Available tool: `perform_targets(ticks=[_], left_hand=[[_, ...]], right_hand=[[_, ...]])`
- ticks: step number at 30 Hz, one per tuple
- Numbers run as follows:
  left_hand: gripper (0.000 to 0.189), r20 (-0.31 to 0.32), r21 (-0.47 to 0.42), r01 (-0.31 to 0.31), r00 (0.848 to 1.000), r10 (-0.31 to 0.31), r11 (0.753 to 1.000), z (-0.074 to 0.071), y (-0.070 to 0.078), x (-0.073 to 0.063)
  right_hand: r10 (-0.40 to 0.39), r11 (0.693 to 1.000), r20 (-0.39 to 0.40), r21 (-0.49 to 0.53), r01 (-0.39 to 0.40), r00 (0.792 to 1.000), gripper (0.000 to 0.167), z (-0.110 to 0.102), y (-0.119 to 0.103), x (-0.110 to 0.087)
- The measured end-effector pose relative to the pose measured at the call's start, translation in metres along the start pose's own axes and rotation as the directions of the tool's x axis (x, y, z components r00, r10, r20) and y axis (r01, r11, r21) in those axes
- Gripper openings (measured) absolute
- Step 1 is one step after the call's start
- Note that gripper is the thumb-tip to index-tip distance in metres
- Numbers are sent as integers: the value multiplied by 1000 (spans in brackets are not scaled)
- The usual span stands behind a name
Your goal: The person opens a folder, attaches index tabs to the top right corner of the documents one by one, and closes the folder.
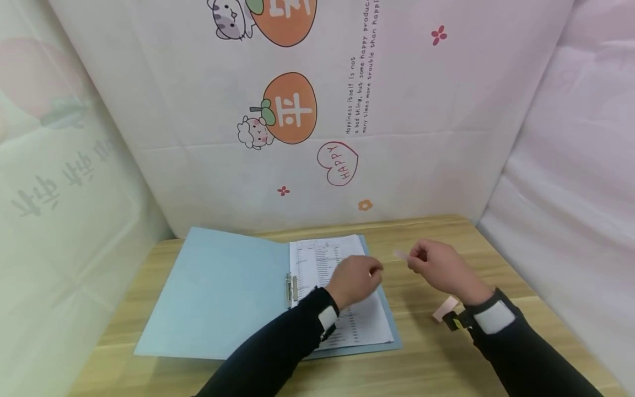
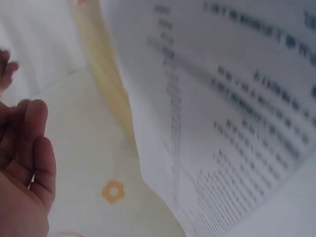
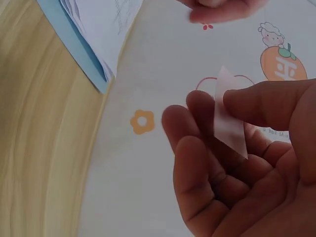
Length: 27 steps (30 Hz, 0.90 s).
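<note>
My right hand [image 1: 443, 268] pinches a small pale pink paper slip [image 3: 229, 116] between thumb and fingers, above the table to the right of the folder. My left hand [image 1: 355, 280] hovers over the printed sheets, its fingers loosely bent with nothing visible in them; the left wrist view shows these fingers [image 2: 43, 163] beside the sheets' edge. Below lies an open light blue folder [image 1: 223, 295] with a stack of printed sheets [image 1: 327, 251] on its right side. A metal clip [image 1: 291, 288] sits at the fold, partly near my left sleeve.
A small pink pad of paper slips [image 1: 445, 309] lies on the wooden table [image 1: 412, 358] beneath my right wrist, partly covered by the wrist camera. White printed cloth [image 1: 397, 165] hangs behind the table and along both sides.
</note>
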<state>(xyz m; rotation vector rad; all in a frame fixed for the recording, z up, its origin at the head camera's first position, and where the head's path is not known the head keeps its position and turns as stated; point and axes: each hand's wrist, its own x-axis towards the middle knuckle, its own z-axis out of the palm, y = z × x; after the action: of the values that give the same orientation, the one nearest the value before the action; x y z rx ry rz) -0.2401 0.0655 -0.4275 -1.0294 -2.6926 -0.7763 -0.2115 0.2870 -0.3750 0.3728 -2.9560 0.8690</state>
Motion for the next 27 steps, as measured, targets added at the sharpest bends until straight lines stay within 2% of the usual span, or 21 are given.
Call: perform_targets(ticks=[3,5,8,11,13,16,21,23,25,27], left_hand=[[21,-93,-161,94,990,-109,982,-14,-13,-2],[21,-114,-259,138,978,-172,956,-21,-19,-5],[20,-91,-399,207,960,-263,893,-26,-25,-9],[20,-50,-484,260,945,-323,835,-27,-30,-12],[20,-38,-527,274,938,-344,805,-27,-34,-15],[20,-36,-564,268,937,-347,781,-26,-39,-18],[17,-39,-577,255,940,-338,776,-27,-46,-22],[17,-28,-592,269,935,-353,760,-28,-47,-23],[17,-4,-625,300,922,-387,721,-29,-49,-24],[18,31,-680,331,905,-425,655,-31,-51,-26]], right_hand=[[-11,1000,1,28,11,1000,11,11,-3,9],[-22,999,-6,41,22,1000,11,19,-9,15],[-28,998,-14,60,29,1000,10,31,-20,21],[-19,997,-20,70,20,1000,10,40,-31,25],[-18,997,-25,69,20,1000,10,45,-38,27],[-27,998,-27,63,29,999,10,49,-46,29],[-50,995,-34,81,53,998,10,54,-53,30],[-46,991,-33,127,50,998,11,57,-53,31],[-37,974,-22,224,41,999,13,59,-52,33],[-19,935,-7,354,20,1000,18,62,-49,35]])
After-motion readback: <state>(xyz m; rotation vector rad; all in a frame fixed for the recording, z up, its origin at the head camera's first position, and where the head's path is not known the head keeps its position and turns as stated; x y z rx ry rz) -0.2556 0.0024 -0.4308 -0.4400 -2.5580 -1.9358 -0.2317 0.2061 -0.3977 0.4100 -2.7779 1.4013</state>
